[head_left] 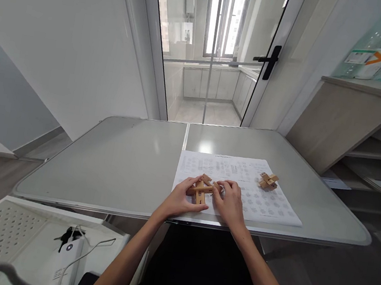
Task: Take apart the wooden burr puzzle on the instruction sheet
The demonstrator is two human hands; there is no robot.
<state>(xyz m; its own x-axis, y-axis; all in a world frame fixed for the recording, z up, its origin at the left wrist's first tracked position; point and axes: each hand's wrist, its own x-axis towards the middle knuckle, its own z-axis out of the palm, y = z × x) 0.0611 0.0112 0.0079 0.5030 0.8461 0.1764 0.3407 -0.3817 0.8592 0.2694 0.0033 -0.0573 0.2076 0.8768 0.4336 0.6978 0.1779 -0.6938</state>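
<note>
Over the near part of a printed paper sheet (277, 211), my left hand (180, 197) is closed around crossed, notched wooden puzzle pieces (200, 197). Its thumb lies along the near side and its fingers are at the far side. My right hand (230, 203) has its fingers bent at the right end of the crosswise piece, pinching the wood there; the exact grip is partly hidden. Another notched wooden piece (206, 179) shows just beyond the crossed ones. A small interlocked wooden puzzle (268, 182) rests on the sheet's right side, apart from both hands.
The sheet lies on a grey folding table (129, 162) with a metal rim. A white perforated basket (29, 223) at lower left holds a white power bank (69, 258) with a cable, and keys (69, 235). Plastic bottles (367, 50) stand on a wooden shelf (348, 107).
</note>
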